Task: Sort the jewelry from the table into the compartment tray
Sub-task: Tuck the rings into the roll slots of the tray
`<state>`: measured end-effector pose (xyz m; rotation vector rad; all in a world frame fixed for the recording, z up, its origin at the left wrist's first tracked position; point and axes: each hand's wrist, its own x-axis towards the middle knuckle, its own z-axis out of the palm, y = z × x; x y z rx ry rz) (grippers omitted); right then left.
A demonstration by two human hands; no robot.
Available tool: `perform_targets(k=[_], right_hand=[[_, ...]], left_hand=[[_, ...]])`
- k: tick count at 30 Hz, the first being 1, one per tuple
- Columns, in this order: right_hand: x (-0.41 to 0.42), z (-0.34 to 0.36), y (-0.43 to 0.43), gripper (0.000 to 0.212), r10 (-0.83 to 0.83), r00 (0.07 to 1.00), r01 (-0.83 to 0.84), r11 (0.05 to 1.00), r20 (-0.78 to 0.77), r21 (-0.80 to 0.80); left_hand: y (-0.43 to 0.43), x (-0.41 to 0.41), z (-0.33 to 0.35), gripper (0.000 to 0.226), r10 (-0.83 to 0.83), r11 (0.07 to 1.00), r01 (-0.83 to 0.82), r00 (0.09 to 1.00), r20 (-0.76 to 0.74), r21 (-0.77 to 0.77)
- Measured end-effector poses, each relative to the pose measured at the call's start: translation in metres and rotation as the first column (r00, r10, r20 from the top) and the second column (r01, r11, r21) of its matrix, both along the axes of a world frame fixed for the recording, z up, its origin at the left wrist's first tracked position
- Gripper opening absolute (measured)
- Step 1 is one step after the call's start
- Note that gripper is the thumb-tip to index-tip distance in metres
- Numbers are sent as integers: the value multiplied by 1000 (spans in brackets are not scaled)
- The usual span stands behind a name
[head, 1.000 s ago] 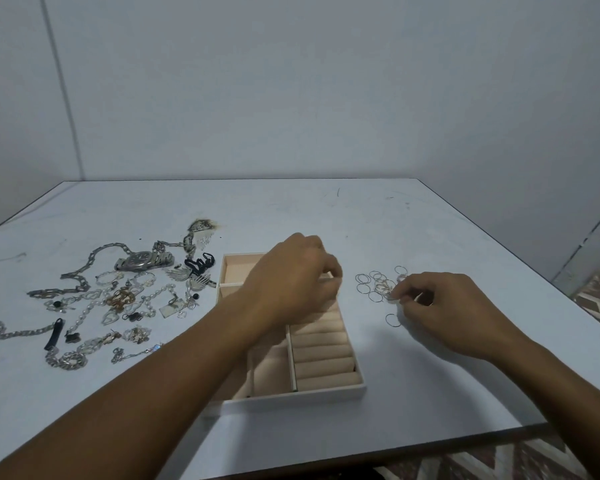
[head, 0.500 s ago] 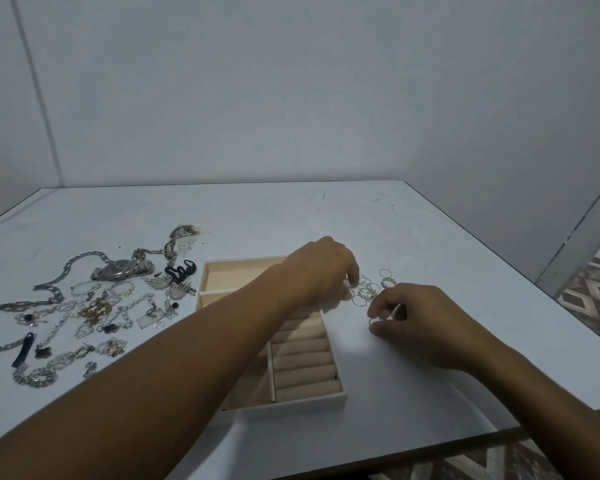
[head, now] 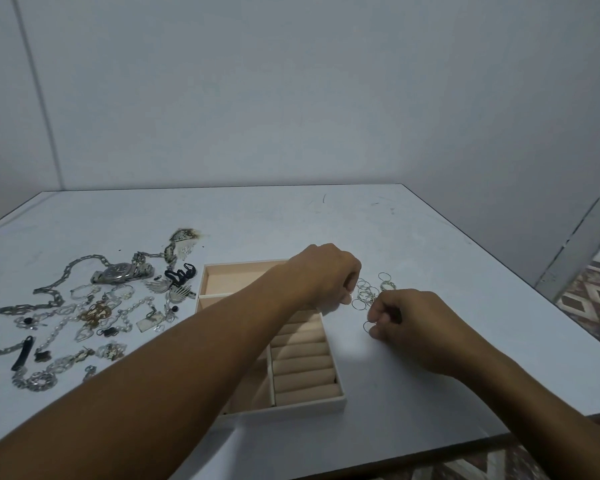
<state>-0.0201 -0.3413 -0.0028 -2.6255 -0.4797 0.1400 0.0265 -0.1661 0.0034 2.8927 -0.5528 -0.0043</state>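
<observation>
Many thin rings lie just past my right hand, which pinches a loose ring; my left hand curls beside them, hold unclear. I should lift singly, then seat each in the tray rolls leftward.

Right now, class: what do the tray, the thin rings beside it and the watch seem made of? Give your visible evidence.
Tray: probably fabric over board; matte beige, padded rolls.
Rings: thin metal wire, silvery glints.
Watch: likely steel; grey, shiny linked band.
</observation>
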Motion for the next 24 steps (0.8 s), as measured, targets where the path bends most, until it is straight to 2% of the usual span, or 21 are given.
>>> perform_targets(k=[3,8,13,17,24], right_hand=[[0,2,0,4,6,1000,-6,1000,-14,-26],[-3,6,3,22,34,999,-35,999,-16,-34],[-5,12,7,21,31,999,-31,999,14,-10],[-5,20,15,21,60,998,-62,994,20,92],[-4,30,39,19,77,993,-91,980,87,175]], left_hand=[[1,-4,-1,18,20,997,-20,1000,-1,-73],[13,-17,17,11,12,975,-15,1000,-14,-223],[37,-37,24,7,65,958,-47,997,53,-282],[57,-53,23,3,119,943,-83,988,93,-321],[74,-71,19,2,175,938,-130,977,118,-321]])
